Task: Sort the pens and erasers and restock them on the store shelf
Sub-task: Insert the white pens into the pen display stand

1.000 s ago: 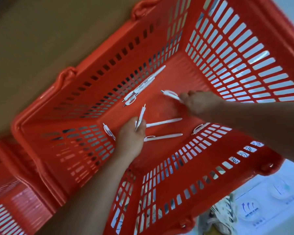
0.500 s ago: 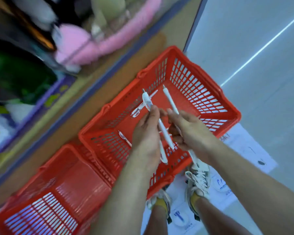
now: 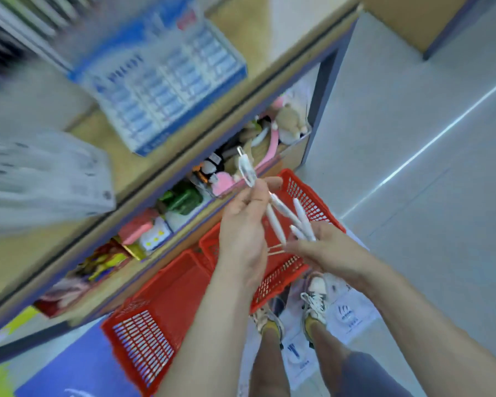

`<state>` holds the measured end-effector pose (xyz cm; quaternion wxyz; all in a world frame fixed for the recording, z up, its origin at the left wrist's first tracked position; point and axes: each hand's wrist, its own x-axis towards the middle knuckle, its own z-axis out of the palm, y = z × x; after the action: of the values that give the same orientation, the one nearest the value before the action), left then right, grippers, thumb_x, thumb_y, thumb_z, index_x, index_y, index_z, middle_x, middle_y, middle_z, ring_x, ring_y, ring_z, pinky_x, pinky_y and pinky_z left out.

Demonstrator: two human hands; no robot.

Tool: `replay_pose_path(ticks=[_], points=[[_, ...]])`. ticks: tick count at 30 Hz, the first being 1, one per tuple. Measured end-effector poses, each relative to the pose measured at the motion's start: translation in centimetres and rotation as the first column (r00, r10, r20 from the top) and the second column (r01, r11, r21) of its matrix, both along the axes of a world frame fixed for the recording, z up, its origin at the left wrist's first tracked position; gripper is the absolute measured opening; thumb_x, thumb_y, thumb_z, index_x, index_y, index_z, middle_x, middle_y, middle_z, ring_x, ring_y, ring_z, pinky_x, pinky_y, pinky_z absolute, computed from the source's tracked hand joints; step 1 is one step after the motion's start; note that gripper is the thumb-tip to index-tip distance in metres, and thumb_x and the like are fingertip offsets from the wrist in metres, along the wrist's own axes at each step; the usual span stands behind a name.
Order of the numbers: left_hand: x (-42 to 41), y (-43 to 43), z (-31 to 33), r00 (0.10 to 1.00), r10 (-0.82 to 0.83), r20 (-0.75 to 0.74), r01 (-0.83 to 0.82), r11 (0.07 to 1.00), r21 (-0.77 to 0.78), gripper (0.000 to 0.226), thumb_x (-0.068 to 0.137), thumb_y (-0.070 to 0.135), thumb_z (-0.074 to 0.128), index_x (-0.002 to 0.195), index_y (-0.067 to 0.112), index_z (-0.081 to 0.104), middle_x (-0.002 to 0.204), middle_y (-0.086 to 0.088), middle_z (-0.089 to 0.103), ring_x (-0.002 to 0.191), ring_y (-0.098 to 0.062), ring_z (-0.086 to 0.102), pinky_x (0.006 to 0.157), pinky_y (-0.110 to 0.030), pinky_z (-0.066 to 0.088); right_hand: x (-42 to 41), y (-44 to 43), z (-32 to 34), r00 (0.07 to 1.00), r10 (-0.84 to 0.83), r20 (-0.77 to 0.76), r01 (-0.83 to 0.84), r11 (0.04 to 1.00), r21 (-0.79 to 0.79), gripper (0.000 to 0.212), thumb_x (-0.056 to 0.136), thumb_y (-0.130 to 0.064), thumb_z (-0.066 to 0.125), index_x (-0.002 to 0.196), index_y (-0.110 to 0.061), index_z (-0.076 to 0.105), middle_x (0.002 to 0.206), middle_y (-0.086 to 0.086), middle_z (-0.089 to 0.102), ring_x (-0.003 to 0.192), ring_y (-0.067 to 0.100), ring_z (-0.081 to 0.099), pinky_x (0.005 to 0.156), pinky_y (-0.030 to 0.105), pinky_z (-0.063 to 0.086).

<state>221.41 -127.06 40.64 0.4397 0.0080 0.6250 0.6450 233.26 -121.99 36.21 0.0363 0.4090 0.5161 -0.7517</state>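
My left hand (image 3: 242, 233) holds white pens (image 3: 274, 222) upright in front of me, one clip end (image 3: 245, 167) sticking up past my fingers. My right hand (image 3: 324, 250) holds more white pens (image 3: 302, 220) just to the right, their tips fanned toward the left hand. Both hands are raised above the red basket (image 3: 307, 202) on the floor. The store shelf (image 3: 143, 173) runs diagonally on the left, with a blue and white pen display box (image 3: 166, 81) on top, blurred by motion.
A second red basket (image 3: 155, 316) sits on the floor beside the first. The lower shelf holds plush toys (image 3: 287, 124) and coloured packs (image 3: 181, 199). My legs and white sneakers (image 3: 314, 305) stand on grey floor, which opens out to the right.
My view rose from inside the basket to the shelf. Both hands lifted out of the basket with pens and are now held up near shelf height.
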Motion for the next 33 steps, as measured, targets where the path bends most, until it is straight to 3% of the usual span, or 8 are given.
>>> replay_pose_path(ticks=[3, 7, 11, 14, 22, 27, 33], points=[[-0.8, -1.2, 4.9, 0.997, 0.024, -0.072, -0.021, 0.999, 0.043, 0.021, 0.095, 0.018, 0.051, 0.092, 0.006, 0.067, 0.086, -0.004, 0.066, 0.083, -0.012, 0.060, 0.076, -0.022, 0.047, 0.1, 0.0, 4.8, 0.983, -0.177, -0.043, 0.173, 0.981, -0.086, 0.016, 0.091, -0.018, 0.059, 0.080, -0.010, 0.050, 0.045, 0.001, 0.036, 0.038, 0.013, 0.030, 0.039, 0.022, 0.025], [-1.4, -3.1, 10.3, 0.977, 0.172, -0.126, -0.162, 0.983, 0.087, 0.008, 0.090, 0.012, 0.059, 0.086, 0.008, 0.065, 0.069, -0.006, 0.053, 0.065, -0.017, 0.051, 0.067, -0.030, 0.045, -1.0, -0.5, 11.1, 0.963, -0.178, -0.203, 0.144, 0.975, -0.171, 0.025, 0.089, -0.029, 0.055, 0.094, -0.005, 0.059, 0.060, 0.011, 0.054, 0.039, 0.011, 0.029, 0.037, 0.019, 0.023], [-2.5, -5.6, 14.0, 0.959, 0.256, -0.124, -0.246, 0.965, 0.096, 0.010, 0.088, 0.008, 0.061, 0.078, 0.008, 0.065, 0.060, -0.006, 0.052, 0.058, -0.017, 0.050, 0.062, -0.030, 0.050, -3.7, -2.0, 15.5, 0.939, -0.215, -0.267, 0.177, 0.971, -0.162, 0.014, 0.090, -0.019, 0.058, 0.081, -0.008, 0.060, 0.067, 0.014, 0.062, 0.036, 0.011, 0.028, 0.036, 0.018, 0.021], [-3.8, -8.0, 16.2, 0.953, 0.278, -0.118, -0.267, 0.958, 0.099, 0.018, 0.088, 0.008, 0.061, 0.072, 0.012, 0.069, 0.057, -0.004, 0.053, 0.054, -0.013, 0.051, 0.057, -0.026, 0.051, -6.1, -3.5, 17.8, 0.960, -0.138, -0.244, 0.136, 0.990, -0.026, 0.017, 0.090, -0.024, 0.059, 0.081, -0.011, 0.061, 0.058, 0.006, 0.061, 0.036, 0.010, 0.030, 0.037, 0.019, 0.020], [-9.7, -14.2, 21.1, 0.923, 0.329, -0.199, -0.308, 0.943, 0.128, 0.009, 0.086, 0.009, 0.061, 0.094, 0.005, 0.062, 0.064, -0.001, 0.059, 0.057, -0.013, 0.057, 0.056, -0.027, 0.054, -12.1, -7.0, 20.8, 0.935, -0.147, -0.324, 0.157, 0.988, 0.003, 0.013, 0.089, -0.010, 0.060, 0.091, 0.003, 0.061, 0.060, 0.008, 0.062, 0.037, 0.010, 0.028, 0.037, 0.019, 0.020], [-14.5, -17.3, 23.5, 0.888, 0.207, -0.411, -0.241, 0.970, -0.031, 0.010, 0.087, 0.012, 0.062, 0.089, 0.005, 0.070, 0.063, 0.000, 0.064, 0.059, -0.014, 0.062, 0.062, -0.028, 0.058, -15.0, -8.1, 21.6, 0.937, -0.143, -0.318, 0.161, 0.986, 0.031, 0.013, 0.091, -0.009, 0.059, 0.080, -0.001, 0.060, 0.056, 0.005, 0.059, 0.036, 0.009, 0.029, 0.037, 0.019, 0.020], [-18.5, -18.3, 24.9, 0.831, 0.111, -0.546, -0.209, 0.970, -0.121, 0.004, 0.083, 0.011, 0.069, 0.084, 0.010, 0.072, 0.061, -0.007, 0.069, 0.057, -0.016, 0.066, 0.060, -0.026, 0.057, -17.8, -9.0, 21.8, 0.955, -0.197, -0.223, 0.222, 0.970, 0.094, 0.014, 0.092, -0.014, 0.060, 0.082, -0.006, 0.058, 0.048, 0.001, 0.038, 0.036, 0.008, 0.031, 0.037, 0.018, 0.028]])
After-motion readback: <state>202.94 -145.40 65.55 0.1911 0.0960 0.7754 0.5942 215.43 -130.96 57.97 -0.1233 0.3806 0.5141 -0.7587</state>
